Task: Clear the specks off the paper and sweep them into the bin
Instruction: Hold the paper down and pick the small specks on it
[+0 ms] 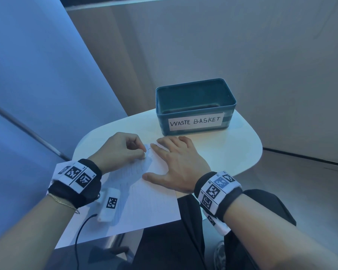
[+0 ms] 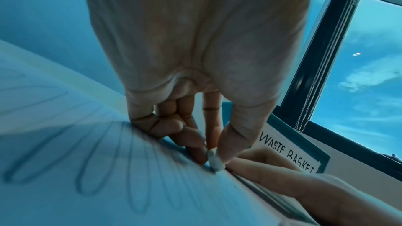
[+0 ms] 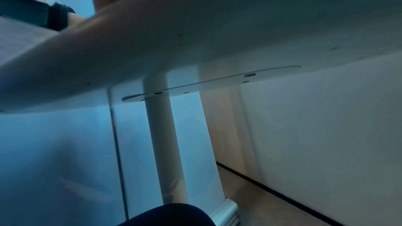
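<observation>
Left hand (image 1: pixel 119 151) lay knuckles-up on the paper (image 1: pixel 144 203), fingers curled, thumb and fingertips pinching a small pale stub, apparently an eraser (image 2: pixel 215 161). The stub's rounded tip pressed the sheet beside the right forefinger. Wrist carried a black fabric band with white tags printed in black-and-white square codes. A thin chain bracelet (image 1: pixel 65 203) sat behind it. A small white oblong device (image 1: pixel 109 206) with one such code lay on the sheet under the wrist, a black cable (image 1: pixel 80 232) trailing from it.

Paper: a thin white sheet, flat, near corner overhanging the table edge. Long looping pencil strokes (image 2: pixel 87 157) ran across it in the left wrist view. Specks themselves too small to make out.

Right hand (image 1: pixel 178 162) rested palm-down on the sheet, fingers straight and spread, thumb out to the side, holding nothing.

Table (image 1: pixel 232 151): smooth white top, rounded outline. From below, a round white post (image 3: pixel 161 143) joined it at a flat plate.

Bin (image 1: pixel 195 106): rectangular teal tub with rounded corners and ribbed walls, standing on the table just beyond the right fingertips, well off the paper's marked patch. A white paper label (image 1: pixel 195 121), hand-lettered "WASTE BASKET", was on its near wall.
</observation>
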